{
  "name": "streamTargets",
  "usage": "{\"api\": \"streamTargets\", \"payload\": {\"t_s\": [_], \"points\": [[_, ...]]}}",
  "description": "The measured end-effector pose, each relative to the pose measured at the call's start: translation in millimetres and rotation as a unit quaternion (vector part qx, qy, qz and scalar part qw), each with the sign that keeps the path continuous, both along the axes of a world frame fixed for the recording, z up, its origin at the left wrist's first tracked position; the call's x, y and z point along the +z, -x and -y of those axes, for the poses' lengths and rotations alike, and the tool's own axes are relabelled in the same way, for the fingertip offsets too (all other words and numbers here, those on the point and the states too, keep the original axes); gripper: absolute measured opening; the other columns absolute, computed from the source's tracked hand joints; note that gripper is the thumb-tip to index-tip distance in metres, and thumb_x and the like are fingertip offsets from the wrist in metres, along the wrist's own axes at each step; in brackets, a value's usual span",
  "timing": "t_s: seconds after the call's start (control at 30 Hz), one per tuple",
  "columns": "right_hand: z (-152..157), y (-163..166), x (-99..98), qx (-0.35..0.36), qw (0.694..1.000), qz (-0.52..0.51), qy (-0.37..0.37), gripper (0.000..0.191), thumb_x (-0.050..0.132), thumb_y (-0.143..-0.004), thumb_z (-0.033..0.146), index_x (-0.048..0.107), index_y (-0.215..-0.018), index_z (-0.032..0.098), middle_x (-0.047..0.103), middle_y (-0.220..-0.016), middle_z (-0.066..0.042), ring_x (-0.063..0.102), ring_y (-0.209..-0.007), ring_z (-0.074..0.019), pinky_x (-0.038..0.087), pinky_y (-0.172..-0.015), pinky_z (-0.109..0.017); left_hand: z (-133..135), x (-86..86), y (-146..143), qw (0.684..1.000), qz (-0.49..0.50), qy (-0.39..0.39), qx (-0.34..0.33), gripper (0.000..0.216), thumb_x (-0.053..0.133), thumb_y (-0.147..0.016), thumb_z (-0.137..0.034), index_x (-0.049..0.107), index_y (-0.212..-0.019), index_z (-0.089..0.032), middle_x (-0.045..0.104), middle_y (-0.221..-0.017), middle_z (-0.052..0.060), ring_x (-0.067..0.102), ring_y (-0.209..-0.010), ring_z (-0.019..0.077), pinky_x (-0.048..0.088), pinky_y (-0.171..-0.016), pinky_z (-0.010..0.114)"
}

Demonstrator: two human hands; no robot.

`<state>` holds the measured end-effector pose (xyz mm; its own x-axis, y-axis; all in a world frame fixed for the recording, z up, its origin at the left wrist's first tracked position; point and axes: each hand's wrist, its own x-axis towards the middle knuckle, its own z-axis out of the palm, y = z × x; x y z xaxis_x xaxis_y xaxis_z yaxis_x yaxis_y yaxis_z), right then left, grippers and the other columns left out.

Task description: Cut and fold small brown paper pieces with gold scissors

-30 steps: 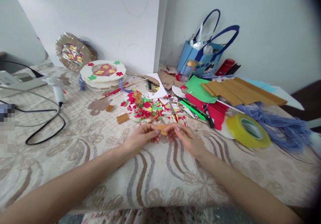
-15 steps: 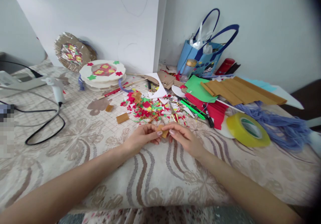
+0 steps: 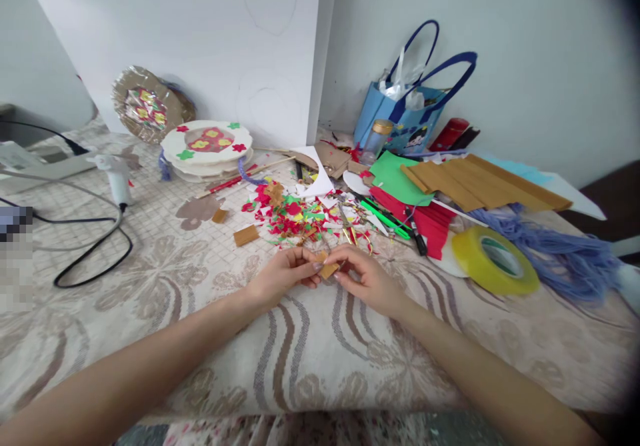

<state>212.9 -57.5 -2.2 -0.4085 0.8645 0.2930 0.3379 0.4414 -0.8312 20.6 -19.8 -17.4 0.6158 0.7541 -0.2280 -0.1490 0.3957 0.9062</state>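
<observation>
The person's left hand (image 3: 284,274) and right hand (image 3: 374,282) each have a nearly closed fingertip grip on one small brown paper piece (image 3: 329,271) between them, over the bench (image 3: 350,359). The step looks like folding or shaping; the next move calls for a light, steady pinch. Beyond lie coloured scraps (image 3: 293,218).

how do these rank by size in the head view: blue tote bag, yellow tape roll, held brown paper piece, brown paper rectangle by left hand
1. Blue tote bag
2. Yellow tape roll
Unranked: held brown paper piece and loose brown paper rectangle look alike; fingers partly hide the held one.
</observation>
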Motion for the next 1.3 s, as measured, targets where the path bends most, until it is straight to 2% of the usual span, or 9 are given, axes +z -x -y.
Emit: {"api": "streamTargets", "payload": {"t_s": [0.27, 0.43, 0.6, 0.73, 0.9, 1.0, 1.13, 1.3], "points": [[0.1, 0.9, 0.7, -0.006, 1.0, 0.023, -0.015, 0.015, 0.055, -0.081, 0.006, 0.057, -0.086, 0.02, 0.055, -0.085, -0.002, 0.053, -0.08, -0.0149, 0.042, -0.07, -0.026, -1.9, -2.0, -0.2, 0.999, -0.015, -0.037, -0.032, 0.021, 0.072, -0.069, -0.029, 0.058, -0.076, -0.013, 0.064, -0.067, -0.001, 0.058, -0.061, 0.0085, 0.045, -0.063, 0.022], [-0.1, 1.3, 1.6, -0.018, 1.0, 0.02, -0.005, 0.012, 0.052, -0.083, 0.008, 0.055, -0.083, 0.02, 0.055, -0.088, -0.003, 0.053, -0.082, -0.0156, 0.042, -0.07, -0.027, -1.3, -2.3, 0.2, 0.998, -0.031, -0.047, -0.033, 0.02, 0.068, -0.073, -0.03, 0.059, -0.078, -0.013, 0.064, -0.067, -0.001, 0.058, -0.062, 0.009, 0.046, -0.064, 0.022], [-0.2, 1.7, -0.4, -0.017, 0.999, -0.024, 0.044, 0.007, 0.051, -0.085, 0.013, 0.053, -0.083, 0.019, 0.052, -0.099, -0.006, 0.052, -0.095, -0.0183, 0.042, -0.077, -0.029, -0.7, -3.3, 0.7, 0.995, -0.04, -0.07, -0.051, 0.022, 0.068, -0.073, -0.032, 0.058, -0.078, -0.013, 0.063, -0.068, -0.001, 0.057, -0.062, 0.0087, 0.046, -0.064, 0.022], [0.1, 1.6, -2.6, 0.001, 0.991, -0.072, 0.111, 0.006, 0.047, -0.089, 0.019, 0.051, -0.084, 0.02, 0.052, -0.101, -0.006, 0.053, -0.088, -0.0162, 0.043, -0.074, -0.029, 1.2, -1.3, -0.4, 0.993, -0.057, -0.081, -0.06, 0.026, 0.065, -0.074, -0.038, 0.058, -0.077, -0.013, 0.063, -0.07, 0.0, 0.058, -0.062, 0.0096, 0.047, -0.064, 0.024], [1.0, 1.8, -1.0, 0.012, 0.986, -0.093, 0.135, 0.006, 0.049, -0.089, 0.021, 0.051, -0.083, 0.019, 0.051, -0.102, -0.006, 0.052, -0.084, -0.0148, 0.043, -0.069, -0.026, 0.1, -2.2, -0.2, 0.994, -0.054, -0.088, -0.047, 0.028, 0.064, -0.075, -0.04, 0.057, -0.079, -0.013, 0.062, -0.069, 0.0, 0.057, -0.061, 0.0095, 0.046, -0.063, 0.024], [0.9, 2.7, -1.0, 0.007, 0.982, -0.11, 0.153, 0.007, 0.05, -0.089, 0.023, 0.051, -0.083, 0.019, 0.051, -0.098, -0.004, 0.052, -0.076, -0.0131, 0.043, -0.066, -0.026, -0.8, -3.8, 0.1, 0.992, -0.048, -0.099, -0.064, 0.025, 0.063, -0.076, -0.038, 0.056, -0.077, -0.013, 0.062, -0.069, 0.0, 0.056, -0.061, 0.0089, 0.046, -0.062, 0.023], [0.8, 4.1, -2.7, -0.019, 0.977, -0.116, 0.175, 0.007, 0.05, -0.089, 0.024, 0.051, -0.083, 0.019, 0.051, -0.08, 0.0, 0.051, -0.068, -0.0119, 0.043, -0.063, -0.025, 2.9, -1.3, -0.5, 0.986, -0.076, -0.123, -0.081, 0.021, 0.062, -0.077, -0.034, 0.056, -0.075, -0.014, 0.062, -0.069, 0.001, 0.056, -0.061, 0.0098, 0.046, -0.062, 0.024], [0.4, 5.3, -2.8, -0.042, 0.978, -0.11, 0.175, 0.008, 0.052, -0.088, 0.025, 0.051, -0.082, 0.019, 0.051, -0.073, 0.002, 0.052, -0.065, -0.0119, 0.043, -0.063, -0.026, 6.6, 2.1, -1.8, 0.986, -0.078, -0.126, -0.072, 0.019, 0.061, -0.077, -0.031, 0.056, -0.075, -0.013, 0.062, -0.068, 0.0, 0.056, -0.061, 0.0097, 0.046, -0.062, 0.024]]}}
